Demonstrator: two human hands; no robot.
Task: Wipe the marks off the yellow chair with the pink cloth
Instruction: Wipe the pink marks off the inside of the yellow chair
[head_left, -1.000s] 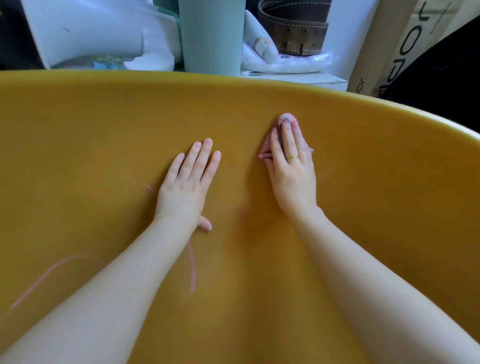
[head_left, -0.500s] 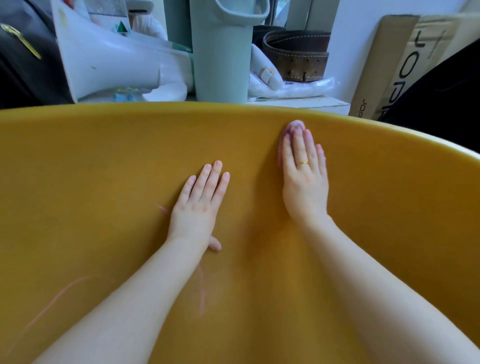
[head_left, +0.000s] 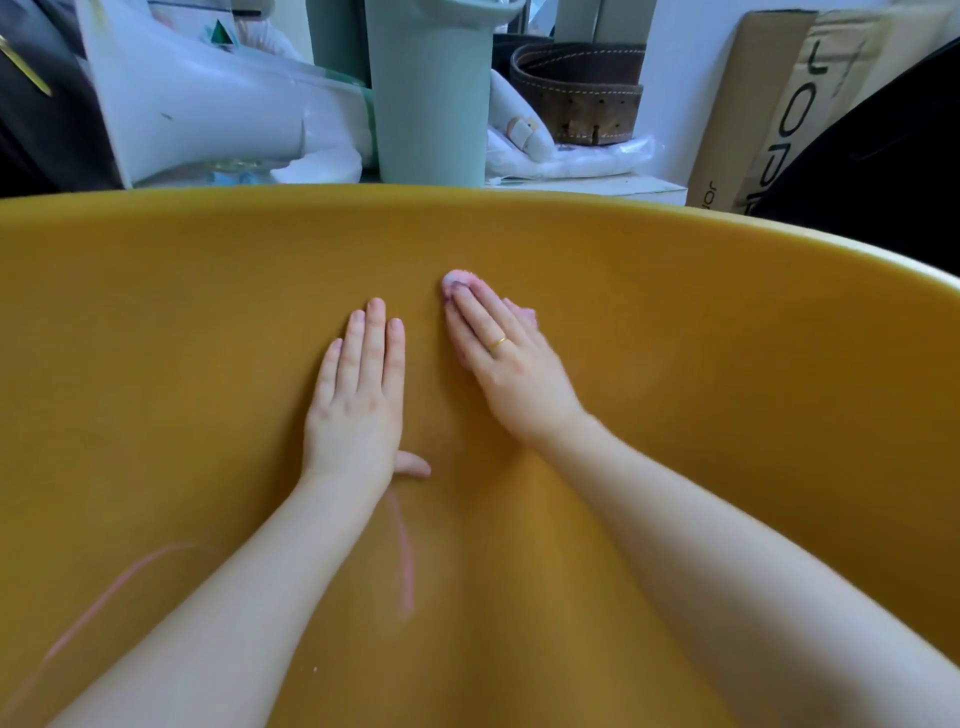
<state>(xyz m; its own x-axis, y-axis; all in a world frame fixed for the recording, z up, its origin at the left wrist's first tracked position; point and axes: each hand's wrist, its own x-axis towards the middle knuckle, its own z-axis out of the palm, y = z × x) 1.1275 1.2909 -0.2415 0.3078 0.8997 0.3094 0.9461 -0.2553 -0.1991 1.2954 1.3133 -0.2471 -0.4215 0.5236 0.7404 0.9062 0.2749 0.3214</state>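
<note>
Yellow chair (head_left: 727, 364): right hand (head_left: 511, 374) presses pink cloth (head_left: 460, 279) under straight fingers; left hand (head_left: 358, 400) flat, fingers released, beside it

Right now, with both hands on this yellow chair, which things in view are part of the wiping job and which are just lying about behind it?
Part of the job:
yellow chair
pink cloth under the right hand
pink marks
left hand, flat on the chair

Just lying about:
green bin
brown leather belt
cardboard box
white plastic bag

Flat hands (head_left: 358, 405) on yellow chair (head_left: 701, 389)
</note>
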